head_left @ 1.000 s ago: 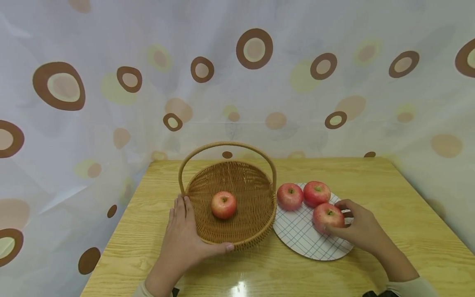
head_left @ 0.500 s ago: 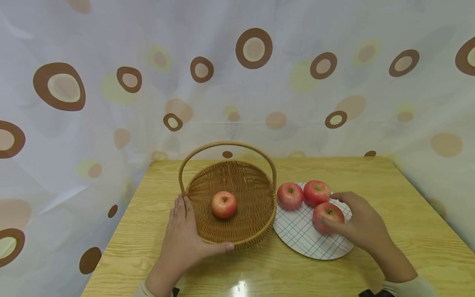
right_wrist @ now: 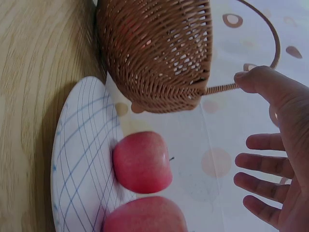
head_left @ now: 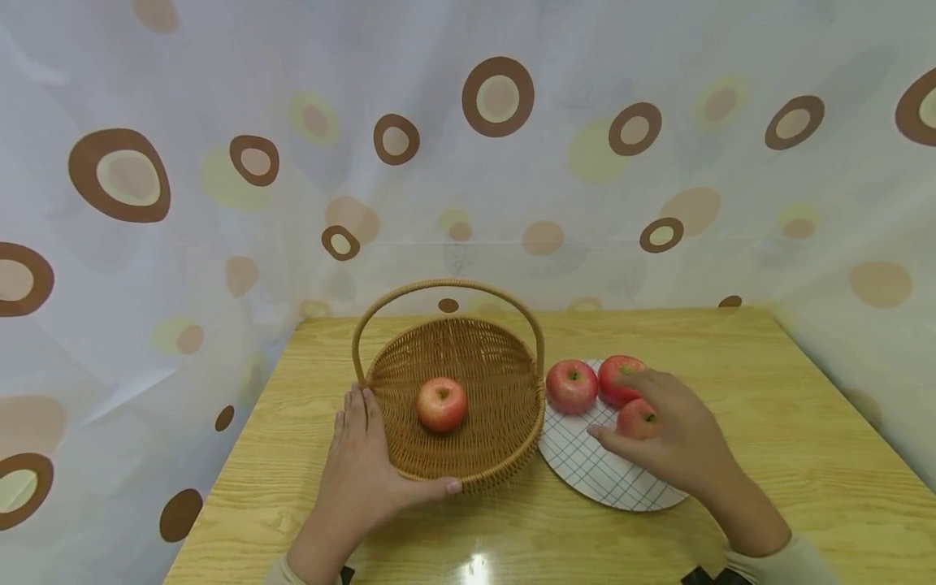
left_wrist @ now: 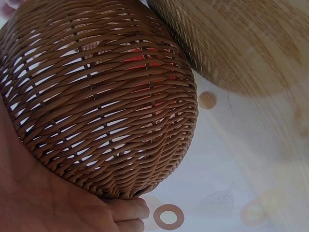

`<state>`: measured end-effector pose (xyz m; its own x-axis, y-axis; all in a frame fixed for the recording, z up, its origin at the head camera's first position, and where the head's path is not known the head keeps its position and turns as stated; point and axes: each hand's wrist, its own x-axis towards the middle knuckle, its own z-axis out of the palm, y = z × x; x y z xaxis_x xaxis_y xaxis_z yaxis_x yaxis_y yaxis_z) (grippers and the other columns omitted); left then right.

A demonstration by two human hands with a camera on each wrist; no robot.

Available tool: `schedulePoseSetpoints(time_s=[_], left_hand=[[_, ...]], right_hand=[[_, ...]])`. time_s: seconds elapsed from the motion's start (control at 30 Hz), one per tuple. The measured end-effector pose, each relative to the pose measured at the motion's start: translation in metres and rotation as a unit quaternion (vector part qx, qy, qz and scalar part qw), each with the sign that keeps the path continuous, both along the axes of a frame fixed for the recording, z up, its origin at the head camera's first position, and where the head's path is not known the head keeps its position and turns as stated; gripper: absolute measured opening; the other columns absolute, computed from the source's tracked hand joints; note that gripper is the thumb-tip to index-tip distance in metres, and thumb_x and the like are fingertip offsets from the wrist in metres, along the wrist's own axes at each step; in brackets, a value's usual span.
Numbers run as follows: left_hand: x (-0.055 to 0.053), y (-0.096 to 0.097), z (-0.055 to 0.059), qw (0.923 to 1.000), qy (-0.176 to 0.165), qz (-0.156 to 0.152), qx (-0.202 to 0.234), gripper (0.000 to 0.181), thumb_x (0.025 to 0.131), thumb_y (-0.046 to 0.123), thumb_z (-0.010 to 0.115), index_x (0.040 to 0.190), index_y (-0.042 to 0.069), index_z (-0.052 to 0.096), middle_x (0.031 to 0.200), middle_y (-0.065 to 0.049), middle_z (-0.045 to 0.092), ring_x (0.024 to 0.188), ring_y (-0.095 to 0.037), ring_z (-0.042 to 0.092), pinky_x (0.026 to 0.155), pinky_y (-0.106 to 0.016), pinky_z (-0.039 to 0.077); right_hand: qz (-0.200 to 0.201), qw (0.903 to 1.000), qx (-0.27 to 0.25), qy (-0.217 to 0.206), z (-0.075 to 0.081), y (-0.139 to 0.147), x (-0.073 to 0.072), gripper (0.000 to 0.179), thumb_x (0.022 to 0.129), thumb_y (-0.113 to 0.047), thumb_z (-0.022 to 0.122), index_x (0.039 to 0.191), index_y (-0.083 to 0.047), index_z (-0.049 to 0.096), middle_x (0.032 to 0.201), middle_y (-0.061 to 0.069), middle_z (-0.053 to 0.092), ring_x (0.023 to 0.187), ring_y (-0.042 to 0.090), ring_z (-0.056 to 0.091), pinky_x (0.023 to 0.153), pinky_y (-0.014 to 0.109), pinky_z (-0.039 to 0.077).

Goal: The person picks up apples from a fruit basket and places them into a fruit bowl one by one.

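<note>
A wicker basket [head_left: 504, 469] with an arched handle stands mid-table, and one red apple [head_left: 442, 405] lies inside it. My left hand [head_left: 361, 471] rests against the basket, fingers straight along its left side and thumb along the front rim; its palm touches the weave in the left wrist view. To the right, a white checked plate [head_left: 578, 467] bears a left apple [head_left: 572, 387], a back apple [head_left: 614, 380] and a front apple [head_left: 634, 421]. Over the plate hovers my right hand [head_left: 683, 435], partly hiding two apples. Its fingers [right_wrist: 263, 164] are spread around nothing in the right wrist view.
The wooden table [head_left: 775, 406] reaches back to a white curtain [head_left: 439, 65] with brown and yellow spots. The basket's tall handle [head_left: 449, 283] rises between its two sides, its right end close to the plate.
The right hand has let go of the front apple, which stays on the plate, and has moved up and left over the apples. The left hand and basket have not moved.
</note>
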<state>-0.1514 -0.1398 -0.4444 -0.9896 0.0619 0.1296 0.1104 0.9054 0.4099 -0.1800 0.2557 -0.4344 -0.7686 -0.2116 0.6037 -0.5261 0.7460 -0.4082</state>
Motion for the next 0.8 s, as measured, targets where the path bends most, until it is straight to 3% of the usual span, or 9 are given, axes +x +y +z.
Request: schedulePoseSetpoints(time_s=[0.13, 0.27, 0.4, 0.5, 0.63, 0.8], left_hand=[[0.0, 0.001, 0.002, 1.0, -0.004, 0.0, 0.001, 0.174, 0.053, 0.106, 0.064, 0.165, -0.009, -0.002, 0.174, -0.031, -0.01, 0.164, -0.043, -0.005, 0.134, -0.059, 0.009], [0.001, 0.0, 0.002, 1.0, -0.001, 0.0, 0.003, 0.174, 0.053, 0.106, 0.064, 0.165, -0.01, -0.002, 0.174, -0.032, -0.01, 0.165, -0.043, -0.005, 0.134, -0.059, 0.009], [0.001, 0.0, 0.002, 1.0, 0.001, -0.002, 0.002, 0.174, 0.053, 0.106, 0.064, 0.165, -0.011, 0.0, 0.174, -0.033, -0.008, 0.165, -0.043, -0.004, 0.134, -0.059, 0.008], [0.001, 0.0, 0.002, 1.0, 0.0, -0.003, 0.001, 0.175, 0.053, 0.106, 0.064, 0.165, -0.011, 0.0, 0.174, -0.033, -0.007, 0.165, -0.043, -0.004, 0.134, -0.059, 0.008], [0.001, 0.0, 0.001, 1.0, -0.002, -0.003, -0.001, 0.175, 0.053, 0.106, 0.064, 0.165, -0.011, -0.001, 0.174, -0.032, -0.008, 0.165, -0.043, -0.004, 0.134, -0.058, 0.008], [0.001, 0.0, 0.001, 1.0, -0.001, -0.002, -0.001, 0.174, 0.053, 0.106, 0.064, 0.165, -0.011, -0.001, 0.174, -0.032, -0.008, 0.165, -0.043, -0.004, 0.134, -0.058, 0.009]], right_hand=[[0.012, 0.9995, 0.016, 0.025, 0.001, -0.011, -0.001, 0.06, 0.064, -0.03, 0.103, 0.115, -0.016, 0.077, 0.11, -0.006, 0.075, 0.101, 0.014, 0.065, 0.086, 0.028, 0.054], [0.024, 0.9991, 0.025, 0.026, 0.001, -0.02, -0.002, 0.061, 0.064, -0.034, 0.102, 0.117, -0.018, 0.076, 0.109, -0.009, 0.072, 0.097, 0.01, 0.062, 0.082, 0.035, 0.056], [0.053, 0.9981, 0.012, 0.029, 0.003, -0.029, -0.003, 0.063, 0.065, -0.032, 0.101, 0.12, -0.017, 0.075, 0.113, -0.008, 0.073, 0.096, 0.008, 0.057, 0.082, 0.028, 0.052], [0.072, 0.9971, -0.002, 0.026, 0.004, -0.036, -0.002, 0.063, 0.066, -0.03, 0.101, 0.122, -0.018, 0.075, 0.118, -0.006, 0.075, 0.104, 0.012, 0.061, 0.088, 0.027, 0.05], [0.087, 0.996, -0.008, 0.02, 0.007, -0.046, 0.0, 0.064, 0.067, -0.03, 0.102, 0.124, -0.017, 0.075, 0.124, -0.006, 0.076, 0.12, 0.019, 0.066, 0.101, 0.035, 0.052], [0.108, 0.994, -0.004, 0.016, 0.01, -0.059, 0.002, 0.061, 0.07, -0.032, 0.1, 0.123, -0.015, 0.075, 0.122, -0.006, 0.075, 0.12, 0.017, 0.065, 0.1, 0.036, 0.055]])
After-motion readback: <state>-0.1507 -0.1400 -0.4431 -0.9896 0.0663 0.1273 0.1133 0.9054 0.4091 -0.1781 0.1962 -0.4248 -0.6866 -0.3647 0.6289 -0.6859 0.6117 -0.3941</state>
